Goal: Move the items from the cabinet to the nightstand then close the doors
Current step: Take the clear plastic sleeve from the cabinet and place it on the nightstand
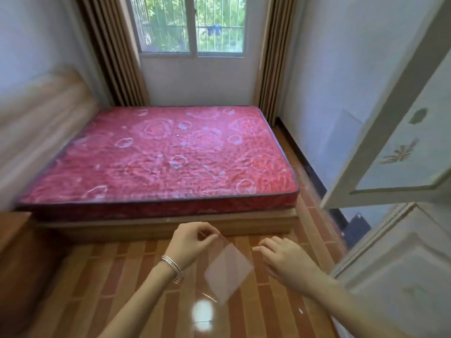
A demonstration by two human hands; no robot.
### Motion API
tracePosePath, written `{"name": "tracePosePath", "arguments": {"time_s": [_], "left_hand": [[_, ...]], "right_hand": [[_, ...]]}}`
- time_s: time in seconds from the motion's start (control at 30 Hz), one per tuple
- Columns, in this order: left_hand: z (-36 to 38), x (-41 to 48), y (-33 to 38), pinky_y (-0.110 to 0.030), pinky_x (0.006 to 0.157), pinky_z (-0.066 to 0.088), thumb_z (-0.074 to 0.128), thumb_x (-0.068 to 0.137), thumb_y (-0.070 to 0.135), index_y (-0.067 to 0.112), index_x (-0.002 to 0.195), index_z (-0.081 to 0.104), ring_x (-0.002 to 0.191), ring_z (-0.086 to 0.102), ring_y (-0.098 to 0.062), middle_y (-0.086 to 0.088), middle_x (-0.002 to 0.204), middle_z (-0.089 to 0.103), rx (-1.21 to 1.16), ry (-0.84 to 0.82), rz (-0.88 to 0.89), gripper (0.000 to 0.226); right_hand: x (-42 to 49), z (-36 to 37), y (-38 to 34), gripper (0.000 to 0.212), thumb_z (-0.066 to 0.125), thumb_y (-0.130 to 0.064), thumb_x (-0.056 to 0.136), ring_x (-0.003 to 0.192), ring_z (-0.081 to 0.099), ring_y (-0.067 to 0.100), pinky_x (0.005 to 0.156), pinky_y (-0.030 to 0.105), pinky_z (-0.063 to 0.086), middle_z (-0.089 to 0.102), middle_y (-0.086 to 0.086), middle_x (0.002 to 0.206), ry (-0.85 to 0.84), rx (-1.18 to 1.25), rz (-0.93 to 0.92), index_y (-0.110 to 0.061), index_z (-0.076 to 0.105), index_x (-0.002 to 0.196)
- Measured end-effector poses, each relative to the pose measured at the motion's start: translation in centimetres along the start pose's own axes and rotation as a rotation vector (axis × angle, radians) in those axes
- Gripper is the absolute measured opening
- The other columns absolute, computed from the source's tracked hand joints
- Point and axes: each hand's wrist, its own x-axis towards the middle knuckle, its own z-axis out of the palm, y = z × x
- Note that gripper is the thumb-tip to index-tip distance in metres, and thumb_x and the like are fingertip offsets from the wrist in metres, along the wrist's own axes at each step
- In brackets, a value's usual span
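Observation:
My left hand (189, 240), with silver bangles on the wrist, pinches the top corner of a thin clear plastic sheet (228, 268). The sheet hangs tilted over the floor in front of the bed. My right hand (284, 258) hovers just right of the sheet with relaxed fingers and holds nothing. A white cabinet door (400, 132) with a painted flower stands open at the right, and a lower white cabinet door (395, 269) is open below it. A brown wooden surface (12, 230) at the left edge may be the nightstand.
A bed with a red patterned mattress (166, 154) on a wooden frame fills the middle of the room. Its wooden headboard (41, 118) runs along the left wall. Striped brown floor tiles (122, 276) lie underfoot. A curtained window (191, 25) is at the back.

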Motion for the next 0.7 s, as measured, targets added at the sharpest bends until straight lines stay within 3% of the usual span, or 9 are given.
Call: {"name": "tracePosePath", "arguments": {"time_s": [0.07,0.13,0.33,0.47,0.6,0.7], "left_hand": [[-3.2,-1.5,-2.4,-0.018,0.068,0.049,0.068,0.076,0.032,0.032,0.076,0.073,0.07,0.062,0.004,0.022,0.074,0.068,0.041,0.015,-0.008,0.005],[-6.2,-3.1,-4.3,-0.023,0.069,0.051,0.061,0.072,0.04,0.032,0.077,0.073,0.07,0.061,0.004,0.021,0.075,0.068,0.084,0.026,-0.025,0.015],[-14.4,-7.6,-8.5,-0.027,0.066,0.052,0.066,0.076,0.032,0.032,0.08,0.073,0.073,0.062,0.004,0.02,0.077,0.068,0.076,0.175,-0.045,0.008],[-18.0,-9.0,-10.6,-0.025,0.068,0.052,0.066,0.076,0.031,0.033,0.08,0.072,0.075,0.063,0.003,0.022,0.079,0.069,-0.004,0.262,-0.056,0.008],[-19.7,-9.4,-13.3,-0.028,0.069,0.053,0.071,0.077,0.024,0.029,0.083,0.074,0.075,0.065,-0.001,0.018,0.081,0.07,-0.055,0.335,-0.101,0.008],[-21.1,-8.9,-15.8,-0.031,0.068,0.053,0.062,0.079,0.04,0.032,0.088,0.072,0.074,0.063,-0.001,0.019,0.081,0.069,0.022,0.344,-0.123,0.016]], "right_hand": [[3.3,0.7,-2.7,0.036,0.074,-0.021,0.07,0.081,0.06,0.013,0.06,0.024,0.051,0.063,-0.007,0.095,0.024,0.003,-0.045,-0.022,0.063,0.104],[6.6,1.1,-5.1,0.038,0.073,-0.022,0.068,0.08,0.059,0.014,0.058,0.026,0.05,0.062,-0.006,0.095,0.046,0.014,-0.102,-0.021,0.062,0.104],[15.6,2.1,-12.4,0.041,0.074,-0.046,0.07,0.079,0.061,0.01,0.059,0.024,0.052,0.064,-0.01,0.092,0.043,0.085,-0.264,-0.023,0.064,0.103],[20.5,2.7,-16.3,0.039,0.073,-0.046,0.07,0.077,0.061,0.01,0.058,0.022,0.052,0.065,-0.01,0.091,0.037,0.135,-0.358,-0.024,0.062,0.1],[24.8,3.1,-18.2,0.016,0.053,-0.038,0.084,0.079,0.06,0.013,0.059,0.026,0.048,0.064,-0.01,0.087,-0.101,0.293,-0.389,-0.024,0.059,0.088],[28.7,4.0,-18.4,0.004,0.055,-0.028,0.087,0.086,0.056,0.009,0.062,0.026,0.036,0.064,-0.013,0.092,-0.262,0.426,-0.32,-0.025,0.058,0.087]]}}
